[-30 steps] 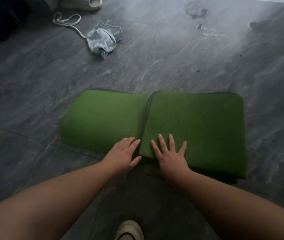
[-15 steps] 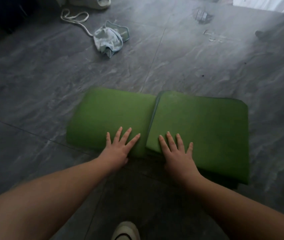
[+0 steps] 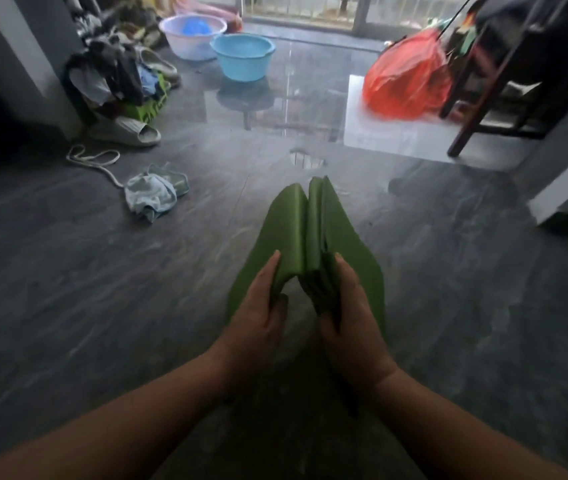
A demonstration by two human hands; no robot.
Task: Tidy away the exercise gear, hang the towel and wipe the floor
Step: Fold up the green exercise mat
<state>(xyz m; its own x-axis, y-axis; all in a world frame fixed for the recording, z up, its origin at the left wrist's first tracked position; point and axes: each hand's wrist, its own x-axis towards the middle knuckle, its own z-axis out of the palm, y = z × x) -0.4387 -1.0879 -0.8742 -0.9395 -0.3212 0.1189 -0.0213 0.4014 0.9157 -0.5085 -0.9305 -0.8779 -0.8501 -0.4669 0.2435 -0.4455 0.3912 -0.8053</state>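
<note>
- A person leans over a dark grey tiled floor (image 3: pixel 68 289), both bare forearms reaching forward
- The green mat (image 3: pixel 305 233), folded into two thick halves, is held up off the floor in front of the person, its folded edges pointing up and away like a half-closed book
- The left hand (image 3: pixel 258 306) is clasped round the near end of the left half, fingers outside, thumb tucked under
- The right hand (image 3: pixel 350 313) grips the near end of the right half, which shows several stacked layers
- The two halves touch along their upper part and part slightly near the hands
- To the left on the floor lies a crumpled pale blue cloth (image 3: pixel 152 195), with a white cord (image 3: pixel 94 161) near it and a grey slipper (image 3: pixel 126 131) beyond
- Farther back stand a blue basin (image 3: pixel 242 55) and a white basin (image 3: pixel 192 36), side by side
- To the right sits a red bag (image 3: pixel 407 81) beside a dark wooden chair (image 3: pixel 494 81)
</note>
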